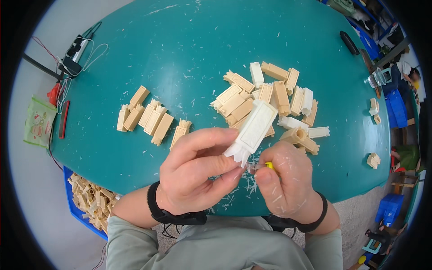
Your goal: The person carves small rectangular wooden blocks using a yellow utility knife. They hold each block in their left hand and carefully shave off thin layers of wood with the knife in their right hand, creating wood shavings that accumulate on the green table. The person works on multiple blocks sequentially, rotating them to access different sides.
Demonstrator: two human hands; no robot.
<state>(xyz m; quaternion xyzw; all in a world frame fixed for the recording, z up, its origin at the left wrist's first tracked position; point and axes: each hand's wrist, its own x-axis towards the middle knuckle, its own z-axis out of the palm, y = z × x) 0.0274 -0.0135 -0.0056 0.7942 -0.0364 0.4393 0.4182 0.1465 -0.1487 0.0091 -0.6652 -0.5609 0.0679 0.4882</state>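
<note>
At the centre of the frame, the left hand [193, 173] is clamped on a white block [255, 126] with a jagged end. Just right of it, the right hand [288, 180] is closed around a small tool [269, 165] showing yellow, its tip beside that end; contact is unclear. Beige and white blocks [281, 96] crowd the green tabletop [189, 45] right of centre, with beige blocks [154, 121] left of centre.

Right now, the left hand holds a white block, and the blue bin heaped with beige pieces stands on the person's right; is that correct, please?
Not quite: the head view shows the blue bin heaped with beige pieces on the person's left; the left hand does hold a white block.
</note>
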